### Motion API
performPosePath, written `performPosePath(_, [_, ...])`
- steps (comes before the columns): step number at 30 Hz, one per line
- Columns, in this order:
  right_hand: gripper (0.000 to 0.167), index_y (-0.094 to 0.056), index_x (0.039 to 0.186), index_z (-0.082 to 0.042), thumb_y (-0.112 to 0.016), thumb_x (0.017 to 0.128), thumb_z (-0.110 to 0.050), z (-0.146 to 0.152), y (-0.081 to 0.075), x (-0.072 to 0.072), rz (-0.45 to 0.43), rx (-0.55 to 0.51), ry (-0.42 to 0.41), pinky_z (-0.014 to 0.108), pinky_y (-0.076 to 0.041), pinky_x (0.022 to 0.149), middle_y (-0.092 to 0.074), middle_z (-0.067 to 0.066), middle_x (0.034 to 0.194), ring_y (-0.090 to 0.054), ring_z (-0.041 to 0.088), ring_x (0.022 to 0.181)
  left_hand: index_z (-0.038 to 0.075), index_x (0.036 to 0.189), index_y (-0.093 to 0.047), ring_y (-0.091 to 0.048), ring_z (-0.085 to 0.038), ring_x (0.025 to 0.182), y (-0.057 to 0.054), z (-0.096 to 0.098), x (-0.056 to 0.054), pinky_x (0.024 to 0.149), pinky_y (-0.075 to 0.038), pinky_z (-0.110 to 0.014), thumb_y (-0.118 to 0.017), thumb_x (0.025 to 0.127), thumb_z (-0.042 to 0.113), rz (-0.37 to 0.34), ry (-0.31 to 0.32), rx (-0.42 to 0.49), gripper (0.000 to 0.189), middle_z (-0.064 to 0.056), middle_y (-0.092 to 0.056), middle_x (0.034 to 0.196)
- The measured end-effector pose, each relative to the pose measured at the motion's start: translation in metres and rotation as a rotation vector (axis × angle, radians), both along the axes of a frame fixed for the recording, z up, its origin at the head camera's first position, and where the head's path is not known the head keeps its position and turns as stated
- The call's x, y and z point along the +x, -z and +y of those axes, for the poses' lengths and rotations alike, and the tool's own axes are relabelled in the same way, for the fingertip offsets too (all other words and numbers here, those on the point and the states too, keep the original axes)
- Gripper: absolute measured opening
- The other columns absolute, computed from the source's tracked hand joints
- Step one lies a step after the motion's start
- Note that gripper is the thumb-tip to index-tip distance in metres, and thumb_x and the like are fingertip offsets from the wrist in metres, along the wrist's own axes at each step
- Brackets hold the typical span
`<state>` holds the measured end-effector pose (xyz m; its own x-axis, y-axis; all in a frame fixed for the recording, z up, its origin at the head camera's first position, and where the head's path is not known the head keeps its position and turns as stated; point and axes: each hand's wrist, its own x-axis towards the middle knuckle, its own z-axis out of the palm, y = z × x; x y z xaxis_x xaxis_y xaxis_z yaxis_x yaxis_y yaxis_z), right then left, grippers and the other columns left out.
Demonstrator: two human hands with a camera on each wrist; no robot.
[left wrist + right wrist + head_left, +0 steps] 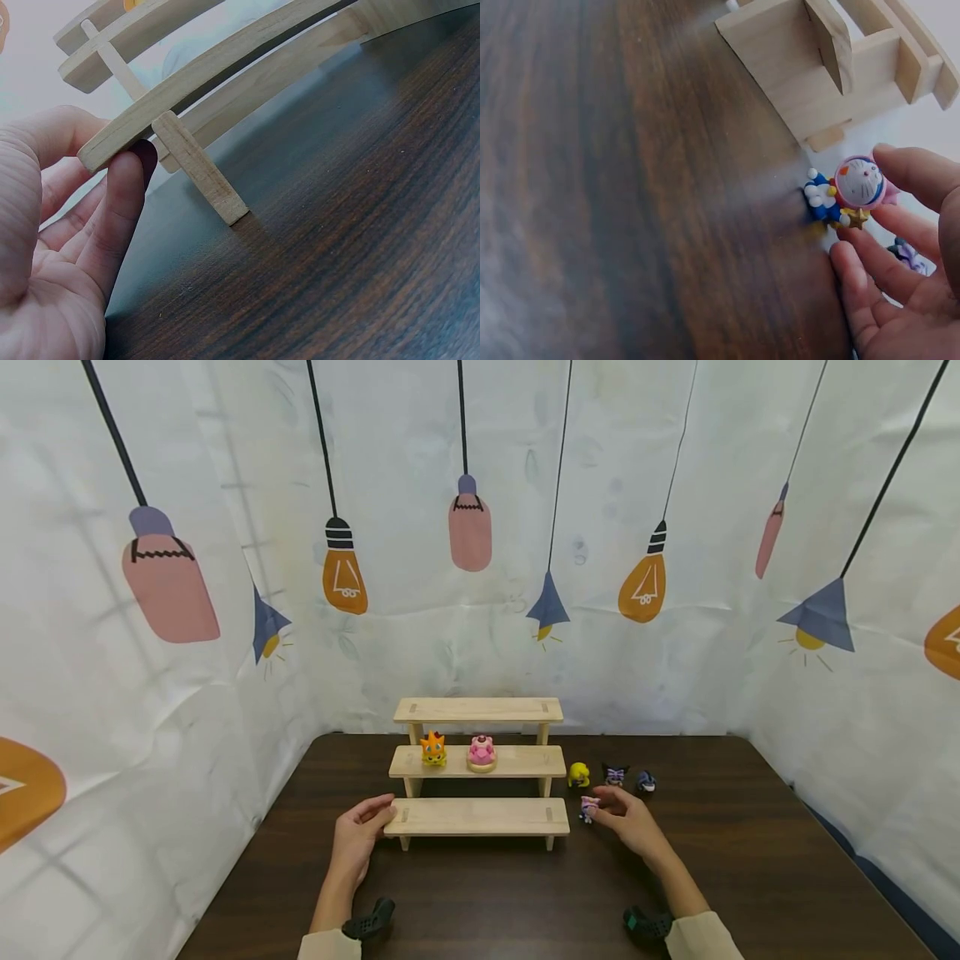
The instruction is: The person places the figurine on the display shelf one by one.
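The three-tiered stepped display stand of pale wood (528, 762) is set upright on a dark brown, wood-grained table (480, 902). Its long axis is laid from left to right, and its lowest step is turned toward the person. Three shelves are counted. By the left hand (358, 839), the left end of the lowest shelf (480, 811) is gripped between thumb and fingers.

On the middle shelf (456, 763) two figurines are borne, both left of its right half's end: an orange-and-yellow figurine with a spiky crown-like head (433, 750) and, to its right, a pink figurine on a round tan base (482, 753).

To the right of the stand, three figurines are placed on the table in a loose row: one yellow (578, 775), one black-and-purple with pointed ears (615, 775) and one dark blue and white (646, 782).

Just in front of these, a small white-faced figurine with a pink hood and blue body (859, 184) is pinched in the right hand (632, 825). It is held roughly upright, its face turned toward the person; whether the table is touched by its feet cannot be told. Six figurines are counted altogether.
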<state>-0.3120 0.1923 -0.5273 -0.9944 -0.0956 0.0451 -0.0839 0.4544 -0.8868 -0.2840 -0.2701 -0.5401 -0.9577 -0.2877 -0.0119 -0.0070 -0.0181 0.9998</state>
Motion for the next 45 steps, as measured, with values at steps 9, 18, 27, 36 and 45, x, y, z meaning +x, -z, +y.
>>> performPosePath(9, [0.050,-0.060,0.139,-0.005,-0.074,0.095,-0.027,0.0009,0.0041,-0.0004,-0.020,-0.016,-0.036,0.030,-0.053,0.083,-0.065,0.016,0.129,-0.062,0.024,0.108,-0.007,0.131,-0.064,-0.067,-0.008,0.079,-0.0003,-0.0007,0.0000,0.068,-0.057,-0.023,-0.075,0.093,0.011,-0.002,0.001,0.007,0.044,0.009,-0.074,0.097])
performPosePath(18, [0.051,-0.060,0.139,-0.006,-0.073,0.096,-0.028,0.0009,0.0049,-0.0038,-0.015,0.017,-0.046,0.031,-0.053,0.083,-0.066,0.015,0.125,-0.062,0.023,0.106,-0.006,0.130,-0.065,-0.067,-0.007,0.080,-0.0015,-0.0011,-0.0004,0.069,-0.057,-0.023,-0.075,0.093,0.013,-0.009,-0.006,0.000,0.043,0.008,-0.074,0.099])
performPosePath(27, [0.048,-0.061,0.137,-0.003,-0.073,0.096,-0.025,-0.0038,-0.0001,-0.0003,-0.024,0.030,-0.042,0.032,-0.052,0.080,-0.067,0.015,0.120,-0.062,0.024,0.103,-0.005,0.130,-0.066,-0.067,-0.007,0.080,-0.0008,-0.0006,0.0004,0.069,-0.057,-0.024,-0.075,0.093,0.012,-0.005,-0.007,-0.001,0.042,0.008,-0.074,0.099])
performPosePath(36, [0.044,-0.064,0.135,-0.006,-0.072,0.097,-0.028,-0.0053,-0.0024,0.0002,-0.046,0.049,-0.025,0.031,-0.052,0.081,-0.066,0.014,0.121,-0.062,0.024,0.107,-0.005,0.130,-0.066,-0.067,-0.008,0.081,-0.0008,0.0001,-0.0002,0.069,-0.058,-0.024,-0.075,0.093,0.013,-0.001,-0.004,-0.003,0.042,0.007,-0.073,0.100])
performPosePath(45, [0.041,-0.066,0.132,-0.007,-0.071,0.097,-0.028,-0.0069,-0.0008,0.0001,-0.042,0.064,-0.008,0.034,-0.053,0.081,-0.066,0.017,0.123,-0.062,0.029,0.109,-0.006,0.129,-0.066,-0.067,-0.008,0.080,0.0010,-0.0004,-0.0006,0.069,-0.057,-0.024,-0.075,0.093,0.012,0.001,-0.005,0.003,0.041,0.009,-0.073,0.097])
